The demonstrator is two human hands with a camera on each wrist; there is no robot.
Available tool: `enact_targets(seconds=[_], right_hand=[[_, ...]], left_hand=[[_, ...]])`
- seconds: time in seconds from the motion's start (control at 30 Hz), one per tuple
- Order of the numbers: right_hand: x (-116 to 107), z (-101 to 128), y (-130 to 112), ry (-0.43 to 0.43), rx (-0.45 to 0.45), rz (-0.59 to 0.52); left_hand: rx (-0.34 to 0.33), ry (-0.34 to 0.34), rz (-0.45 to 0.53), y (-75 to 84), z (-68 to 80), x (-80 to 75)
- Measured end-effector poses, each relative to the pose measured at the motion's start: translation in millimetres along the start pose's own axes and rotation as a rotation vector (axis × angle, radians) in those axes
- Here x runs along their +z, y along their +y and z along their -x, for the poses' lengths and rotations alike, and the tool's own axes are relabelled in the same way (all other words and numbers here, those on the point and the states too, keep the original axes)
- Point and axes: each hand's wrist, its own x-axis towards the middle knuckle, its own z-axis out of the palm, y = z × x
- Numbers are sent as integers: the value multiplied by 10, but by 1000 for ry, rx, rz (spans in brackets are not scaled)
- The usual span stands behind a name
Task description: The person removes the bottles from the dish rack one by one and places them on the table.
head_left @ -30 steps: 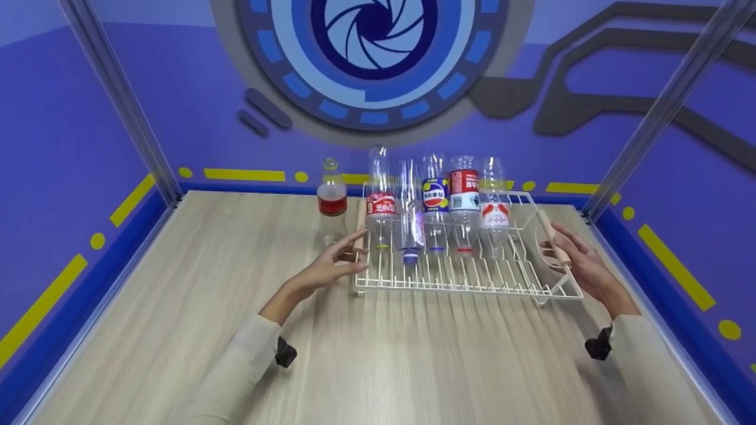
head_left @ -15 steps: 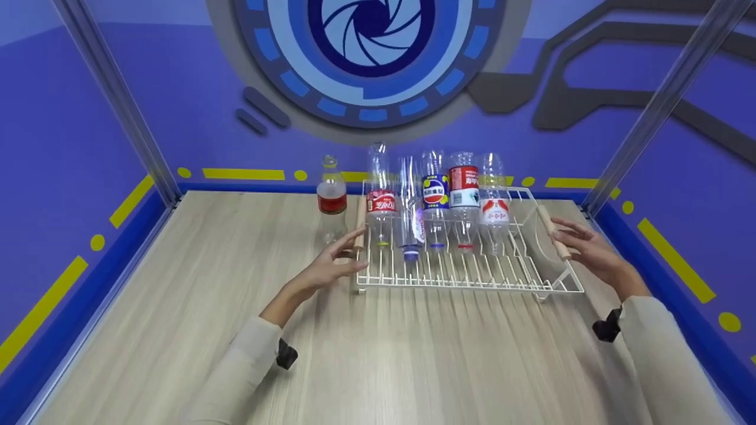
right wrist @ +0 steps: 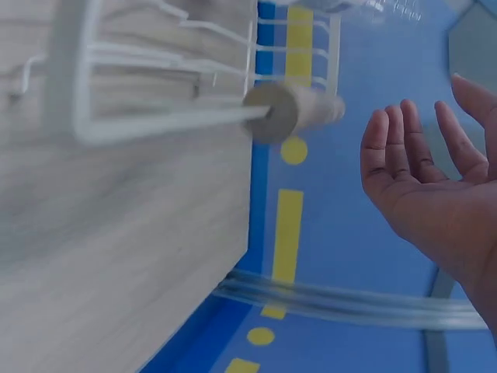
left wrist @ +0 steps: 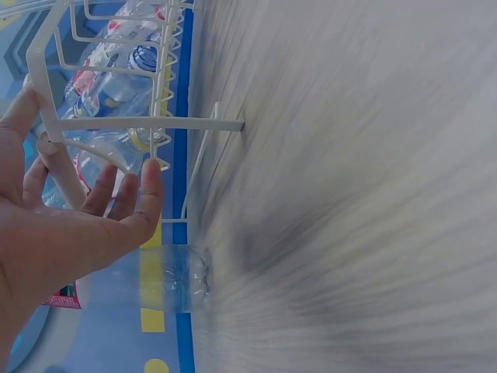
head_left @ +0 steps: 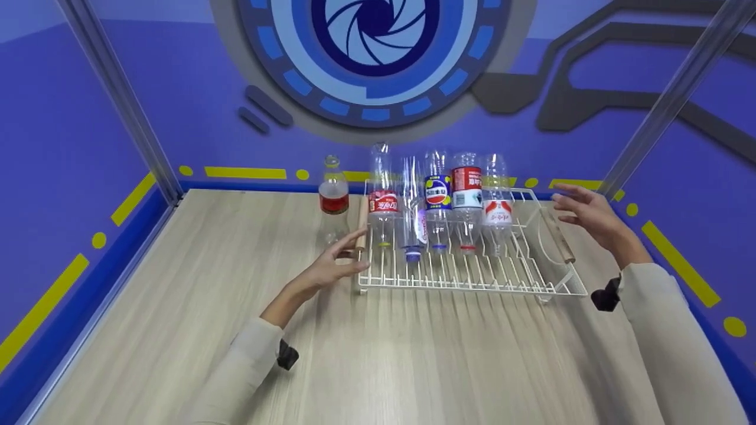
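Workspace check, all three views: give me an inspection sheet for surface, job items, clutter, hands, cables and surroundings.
Surface: light wood-grain table.
Job's things: white wire rack with wooden handles; five clear bottles stand neck-down in it.
Clutter: one red-labelled bottle upright on the table, left of the rack.
Hands: left hand touches the rack's left end, fingers straight; right hand open in the air by the right handle, apart from it.
Cables: nothing seen.
Surroundings: purple walls, metal corner posts.
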Motion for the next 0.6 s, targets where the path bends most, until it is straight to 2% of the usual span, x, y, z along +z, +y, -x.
enact_targets(seconds=[0.13, 0.27, 0.43, 0.6], right_hand=[[168, -141, -67, -52, 24, 74], [350, -279, -91, -145, 91, 217], [540, -397, -86, -276, 195, 231], [650, -487, -51, -336, 306, 268]], left_hand=[[-5, 5, -1, -5, -5, 0], [-1, 6, -8, -11, -11, -7], [-4, 7, -13, -9, -13, -3], [-14, 11, -10, -15, -16, 7]])
